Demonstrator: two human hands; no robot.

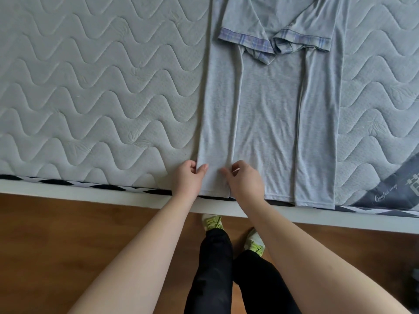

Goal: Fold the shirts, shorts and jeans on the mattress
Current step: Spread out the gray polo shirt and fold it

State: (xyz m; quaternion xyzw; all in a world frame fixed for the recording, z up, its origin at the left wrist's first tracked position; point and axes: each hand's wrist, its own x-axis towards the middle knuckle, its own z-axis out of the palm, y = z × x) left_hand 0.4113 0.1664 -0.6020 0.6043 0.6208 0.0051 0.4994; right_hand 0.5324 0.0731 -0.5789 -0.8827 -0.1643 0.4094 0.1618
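One garment is in view: a pale grey short-sleeved knit shirt with plaid-trimmed cuffs (269, 114), lying flat on the quilted grey wave-stitched mattress (90, 87), hem at the near edge. Both long sides are folded inward and both sleeves lie across the chest, so I judge the lengthwise folds done; the crosswise fold from hem to collar remains. No shorts or jeans show here.

My left hand (189, 177) pinches the hem's left corner between thumb and curled fingers. My right hand (246, 180) has its fingers curled onto the cloth just beside it, apparently pinching the inner fold edge.

The dark grey corner label (394, 191) carries script that seems to read "Comfort sleep"; its white emblem is cropped.
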